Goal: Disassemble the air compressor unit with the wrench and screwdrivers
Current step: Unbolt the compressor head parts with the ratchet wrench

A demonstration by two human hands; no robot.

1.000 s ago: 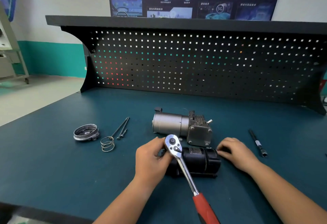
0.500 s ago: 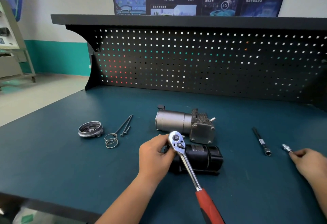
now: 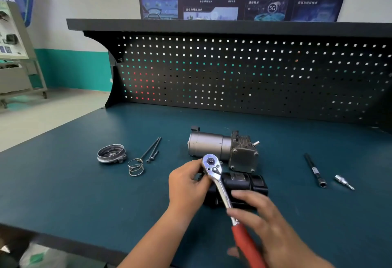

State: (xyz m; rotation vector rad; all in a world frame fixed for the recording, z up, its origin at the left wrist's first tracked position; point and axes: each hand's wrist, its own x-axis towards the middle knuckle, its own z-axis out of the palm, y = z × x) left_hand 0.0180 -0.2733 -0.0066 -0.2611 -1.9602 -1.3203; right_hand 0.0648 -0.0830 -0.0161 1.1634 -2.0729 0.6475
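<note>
The air compressor lies mid-table, a silver motor cylinder (image 3: 209, 146) joined to a grey block (image 3: 244, 158), with a black cylindrical part (image 3: 246, 183) in front of it. My left hand (image 3: 187, 184) grips the chrome head of the ratchet wrench (image 3: 211, 164) at the black part's left end. The wrench's red handle (image 3: 247, 245) slants toward me. My right hand (image 3: 267, 223) is blurred at the handle, fingers on the shank, thumb on the other side. Whether it grips is unclear.
A black extension bar (image 3: 315, 171) and a small silver bit socket (image 3: 343, 182) lie to the right. On the left are a round metal cap (image 3: 111, 153), a coil spring (image 3: 135, 167) and long bolts (image 3: 152, 149). A black pegboard (image 3: 233, 72) walls the table's back.
My right hand left the black part, went right and let go of the bit socket beside the extension bar, then came back to the wrench handle. The left hand stayed on the wrench head.
</note>
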